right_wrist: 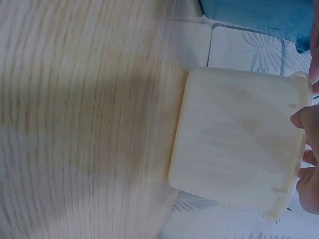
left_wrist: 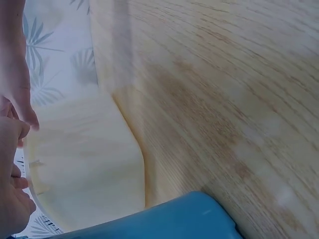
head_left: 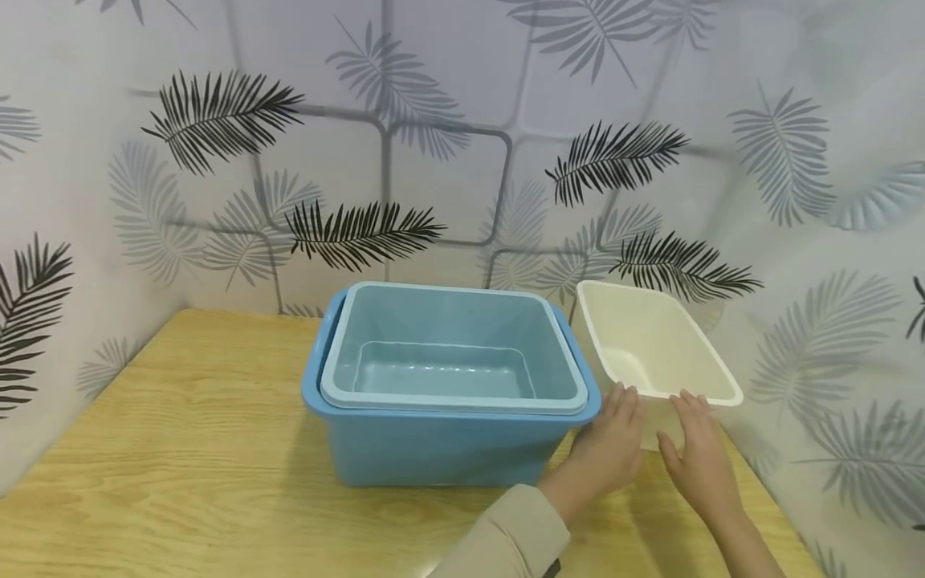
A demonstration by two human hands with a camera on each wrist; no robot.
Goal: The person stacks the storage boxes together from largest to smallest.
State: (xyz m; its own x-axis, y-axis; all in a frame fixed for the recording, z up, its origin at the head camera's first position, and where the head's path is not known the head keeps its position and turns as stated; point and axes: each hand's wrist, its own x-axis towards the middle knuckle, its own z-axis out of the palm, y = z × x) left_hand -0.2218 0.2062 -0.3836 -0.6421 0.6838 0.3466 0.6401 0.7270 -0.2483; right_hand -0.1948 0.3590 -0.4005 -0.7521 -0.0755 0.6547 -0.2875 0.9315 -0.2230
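A cream plastic bin (head_left: 650, 329) stands at the right end of the table. My left hand (head_left: 607, 441) holds its near rim close to the left corner, fingertips over the edge. Further right along that same rim, my right hand (head_left: 701, 461) grips with its fingers over the top and the thumb (right_wrist: 297, 119) against the outer wall. Both wrist views show the bin's plain near wall (left_wrist: 89, 159) beside the wooden tabletop. Just left of my left hand is a blue bin (head_left: 441, 449), with a lighter blue bin (head_left: 448, 317) nested inside it.
The wood-grain table (head_left: 181, 449) extends left and toward the front. A leaf-patterned sheet (head_left: 448, 177) hangs behind the bins and runs down the right side, close to the cream bin. A beige sleeve (head_left: 506, 538) covers the left forearm.
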